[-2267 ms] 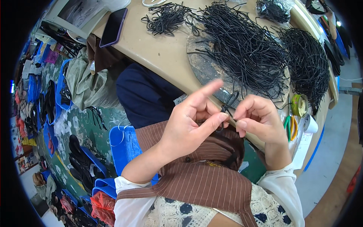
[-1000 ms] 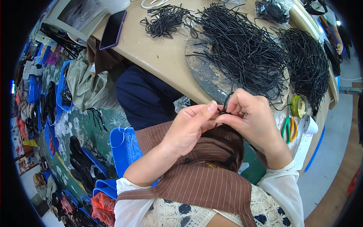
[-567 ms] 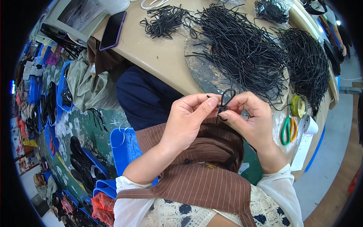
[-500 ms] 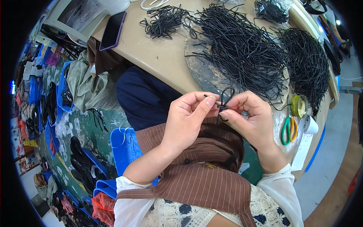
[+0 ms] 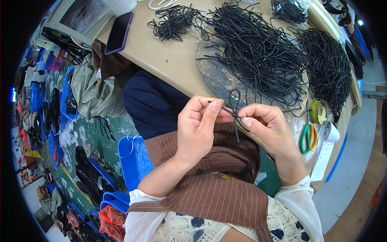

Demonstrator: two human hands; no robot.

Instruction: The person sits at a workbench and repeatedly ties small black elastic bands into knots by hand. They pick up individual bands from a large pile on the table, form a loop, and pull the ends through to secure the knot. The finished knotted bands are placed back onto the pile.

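Note:
A thin black cord (image 5: 235,98) tied with a knot and a loop is stretched between my hands, above my lap at the table's near edge. My left hand (image 5: 199,131) pinches one strand of it between thumb and forefinger. On the other side of the knot, my right hand (image 5: 264,127) grips the cord with thumb and fingers. The loop stands up from the knot, and a loose end hangs below it. Beyond my hands, a large heap of straight black cords (image 5: 258,52) lies on a round worn board (image 5: 211,72). A smaller pile of looped cords (image 5: 175,22) lies to its left.
More black cords (image 5: 328,68) hang over the table's right side. Green-handled scissors (image 5: 305,139), orange-handled ones (image 5: 313,137), a green tin (image 5: 319,112) and a white roll (image 5: 331,132) lie at the right. A phone (image 5: 119,33) lies at the far left; blue bins (image 5: 135,161) stand below.
My left hand has shifted slightly left and my right hand slightly down, pulling the cord out between them. The knot looks smaller, and a loose end now hangs down from it.

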